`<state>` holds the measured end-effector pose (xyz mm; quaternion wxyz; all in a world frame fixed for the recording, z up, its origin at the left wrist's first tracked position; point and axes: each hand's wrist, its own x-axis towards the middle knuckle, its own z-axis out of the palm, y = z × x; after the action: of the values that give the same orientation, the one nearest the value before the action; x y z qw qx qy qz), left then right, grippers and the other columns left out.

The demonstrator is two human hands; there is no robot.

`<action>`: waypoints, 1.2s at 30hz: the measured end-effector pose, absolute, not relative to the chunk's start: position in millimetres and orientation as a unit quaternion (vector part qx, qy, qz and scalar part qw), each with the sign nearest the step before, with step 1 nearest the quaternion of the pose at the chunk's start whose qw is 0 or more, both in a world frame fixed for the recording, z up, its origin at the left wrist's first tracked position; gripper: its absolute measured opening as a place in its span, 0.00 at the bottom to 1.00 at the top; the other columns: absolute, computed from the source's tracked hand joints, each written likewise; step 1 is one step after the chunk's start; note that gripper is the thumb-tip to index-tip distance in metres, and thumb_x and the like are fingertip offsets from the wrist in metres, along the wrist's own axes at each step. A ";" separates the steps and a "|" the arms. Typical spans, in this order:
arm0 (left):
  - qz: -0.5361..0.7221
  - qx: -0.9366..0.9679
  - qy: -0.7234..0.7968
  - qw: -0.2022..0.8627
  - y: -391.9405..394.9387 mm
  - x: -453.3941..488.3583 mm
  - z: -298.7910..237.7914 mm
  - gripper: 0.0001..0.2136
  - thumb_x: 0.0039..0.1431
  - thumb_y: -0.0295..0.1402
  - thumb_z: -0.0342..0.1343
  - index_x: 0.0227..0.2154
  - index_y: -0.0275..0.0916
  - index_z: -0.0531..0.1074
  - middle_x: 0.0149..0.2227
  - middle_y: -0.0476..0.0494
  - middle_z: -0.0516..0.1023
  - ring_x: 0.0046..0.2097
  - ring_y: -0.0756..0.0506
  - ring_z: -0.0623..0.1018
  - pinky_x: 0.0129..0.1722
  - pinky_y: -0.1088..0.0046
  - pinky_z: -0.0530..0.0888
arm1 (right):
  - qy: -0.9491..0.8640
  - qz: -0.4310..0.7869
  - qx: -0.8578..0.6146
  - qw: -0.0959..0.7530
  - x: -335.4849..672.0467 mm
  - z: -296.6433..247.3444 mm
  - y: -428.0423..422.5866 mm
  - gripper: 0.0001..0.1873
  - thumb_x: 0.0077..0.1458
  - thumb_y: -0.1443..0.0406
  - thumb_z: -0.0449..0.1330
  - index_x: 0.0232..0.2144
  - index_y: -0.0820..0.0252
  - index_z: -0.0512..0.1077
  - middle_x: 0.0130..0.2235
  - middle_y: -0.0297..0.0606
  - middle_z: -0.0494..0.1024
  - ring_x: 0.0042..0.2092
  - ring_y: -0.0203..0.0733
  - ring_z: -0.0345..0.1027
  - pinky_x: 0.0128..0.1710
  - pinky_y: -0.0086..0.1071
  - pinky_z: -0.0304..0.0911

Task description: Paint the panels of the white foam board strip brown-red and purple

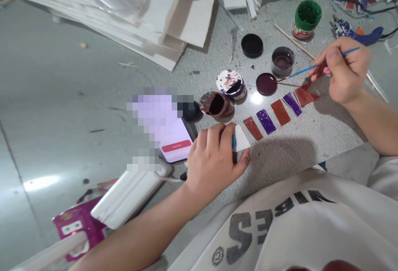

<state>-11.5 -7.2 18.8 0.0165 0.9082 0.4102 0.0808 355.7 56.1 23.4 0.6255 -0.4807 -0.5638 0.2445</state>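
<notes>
My right hand point(348, 69) pinches a thin blue paintbrush point(306, 69). The brush tip touches the edge of a round black lid point(265, 85) that holds dark red paint. My left hand point(213, 152) is closed around a small white piece of board point(242, 139), thumb on the near side and fingers on the far side. A bit of blue shows beside its index finger. Between the hands lies a row of painted pieces: a reddish piece point(253, 128), a purple piece point(266, 121), a red-brown piece point(280, 112), another purple piece point(292, 104) and a larger red piece point(306, 95).
Paint pots stand beyond the row: a brown-smeared pot point(207, 103), a white-topped pot point(228, 81), a dark cup point(282, 65) and a green jar point(304, 26). A phone point(174, 132) and white power bank point(130, 192) lie left. White boards point(174, 13) are stacked behind.
</notes>
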 end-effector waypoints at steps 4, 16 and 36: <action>0.078 0.908 0.412 0.013 -7.0 -11.3 18.9 0.29 0.74 0.47 0.56 0.64 0.25 0.77 0.55 0.23 0.80 0.50 0.28 0.79 0.48 0.51 0.81 | -0.551 0.223 -0.482 0.643 355.3 26.6 57.9 0.26 0.70 0.45 0.72 0.29 0.57 0.81 0.23 0.34 0.78 0.21 0.37 0.77 0.17 0.30 0.63; 0.073 0.906 0.416 0.018 -7.9 -12.1 18.5 0.30 0.73 0.48 0.57 0.64 0.25 0.77 0.56 0.22 0.80 0.51 0.27 0.79 0.48 0.50 0.81 | -0.514 0.261 -0.506 0.641 372.9 -6.9 74.8 0.28 0.68 0.41 0.71 0.30 0.56 0.83 0.23 0.36 0.81 0.20 0.38 0.74 0.17 0.30 0.60; 0.058 0.899 0.433 0.045 -9.1 -13.1 17.5 0.29 0.74 0.48 0.56 0.66 0.29 0.76 0.57 0.23 0.80 0.52 0.27 0.79 0.50 0.49 0.80 | -0.516 0.230 -0.524 0.638 367.5 -2.5 74.5 0.30 0.65 0.37 0.72 0.28 0.55 0.82 0.21 0.37 0.81 0.19 0.39 0.74 0.17 0.32 0.62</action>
<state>-13.1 -9.1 17.5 0.0451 0.8985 0.4327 0.0578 367.5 74.5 -2.5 0.6378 -0.5238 -0.5155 0.2305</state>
